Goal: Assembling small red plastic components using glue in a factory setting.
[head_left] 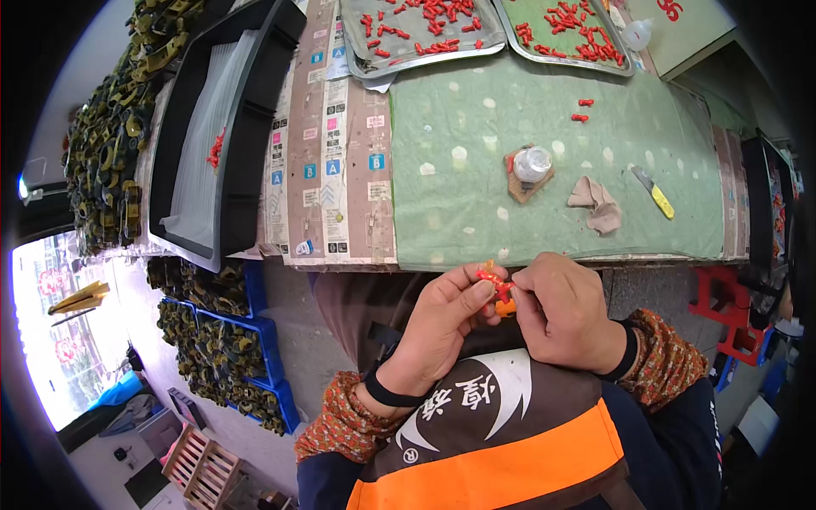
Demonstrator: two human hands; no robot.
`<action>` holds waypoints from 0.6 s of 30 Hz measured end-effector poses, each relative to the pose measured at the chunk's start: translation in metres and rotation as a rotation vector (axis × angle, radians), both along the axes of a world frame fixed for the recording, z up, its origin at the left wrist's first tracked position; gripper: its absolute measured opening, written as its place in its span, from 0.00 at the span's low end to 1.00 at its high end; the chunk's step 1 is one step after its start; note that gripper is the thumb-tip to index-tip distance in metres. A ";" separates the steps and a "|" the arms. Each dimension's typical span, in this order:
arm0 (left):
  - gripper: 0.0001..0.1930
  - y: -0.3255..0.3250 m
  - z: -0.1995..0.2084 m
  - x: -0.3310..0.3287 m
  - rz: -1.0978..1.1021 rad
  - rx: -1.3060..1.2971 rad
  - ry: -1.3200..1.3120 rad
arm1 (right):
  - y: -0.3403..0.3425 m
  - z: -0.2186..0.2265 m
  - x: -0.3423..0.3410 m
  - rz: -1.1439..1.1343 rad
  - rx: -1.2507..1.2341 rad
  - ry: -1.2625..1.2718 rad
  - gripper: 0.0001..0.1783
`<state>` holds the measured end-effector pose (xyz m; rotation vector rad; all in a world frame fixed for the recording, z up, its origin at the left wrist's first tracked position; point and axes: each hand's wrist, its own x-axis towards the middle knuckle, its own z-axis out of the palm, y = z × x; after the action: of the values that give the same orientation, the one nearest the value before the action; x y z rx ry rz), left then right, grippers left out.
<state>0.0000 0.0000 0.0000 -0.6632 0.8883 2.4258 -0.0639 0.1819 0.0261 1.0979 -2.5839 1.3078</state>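
Observation:
Just off the near edge of the table, my left hand (438, 319) pinches a small red plastic piece (495, 280) between thumb and fingers. My right hand (568, 313) is closed in a pinch at the right end of the same piece. Whether it also holds a small tool is hidden by the fingers. An orange bit (506, 308) shows below the piece, and I cannot make out what it is. Two similar red pieces (580, 118) lie apart on the green cloth (459, 195).
Two metal trays (425, 64) of red pieces stand at the back. A clear jar (533, 164), a crumpled rag (599, 208) and a yellow-handled knife (654, 194) lie on the cloth. A black bin (235, 136) is at left, with blue crates (265, 340) of dark green parts below.

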 end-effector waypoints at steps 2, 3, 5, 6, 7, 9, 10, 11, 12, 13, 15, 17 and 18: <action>0.12 0.001 0.000 0.000 0.005 -0.020 0.008 | 0.000 0.000 0.000 0.000 -0.001 0.012 0.10; 0.12 0.000 0.000 0.001 0.005 -0.021 0.006 | -0.001 -0.001 0.000 0.000 -0.002 0.010 0.10; 0.12 -0.001 0.000 0.001 0.007 -0.017 0.011 | -0.002 -0.002 0.002 -0.002 -0.002 0.004 0.10; 0.12 0.000 -0.001 0.001 0.008 -0.017 0.011 | -0.002 -0.002 0.002 -0.001 -0.002 0.004 0.10; 0.12 0.000 -0.001 0.001 0.008 -0.018 0.010 | -0.002 -0.003 0.002 0.000 -0.003 0.009 0.10; 0.12 0.000 -0.002 0.001 0.008 -0.019 0.009 | -0.002 -0.004 0.002 0.000 -0.003 0.015 0.10; 0.12 0.000 -0.003 0.002 0.011 -0.017 0.007 | -0.003 -0.004 0.002 -0.002 -0.002 0.018 0.10; 0.12 0.000 -0.003 0.002 0.013 -0.015 0.004 | -0.003 -0.003 0.002 -0.004 -0.001 0.021 0.10; 0.12 0.000 -0.003 0.002 0.013 -0.015 0.004 | -0.003 -0.003 0.002 -0.004 -0.001 0.021 0.10; 0.12 0.000 -0.003 0.002 0.014 -0.016 0.002 | -0.003 -0.003 0.002 -0.003 0.004 0.021 0.10; 0.12 0.000 -0.004 0.002 0.015 -0.016 0.000 | -0.003 -0.003 0.002 -0.002 0.009 0.021 0.10; 0.12 0.000 -0.004 0.002 0.012 -0.012 0.000 | -0.003 -0.004 0.002 -0.003 0.010 0.025 0.10; 0.12 0.000 -0.004 0.002 0.013 -0.012 0.000 | -0.003 -0.004 0.002 -0.002 0.011 0.025 0.10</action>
<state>0.0020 -0.0001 -0.0040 -0.6753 0.9021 2.4335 -0.0620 0.1789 0.0226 1.1059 -2.5764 1.2730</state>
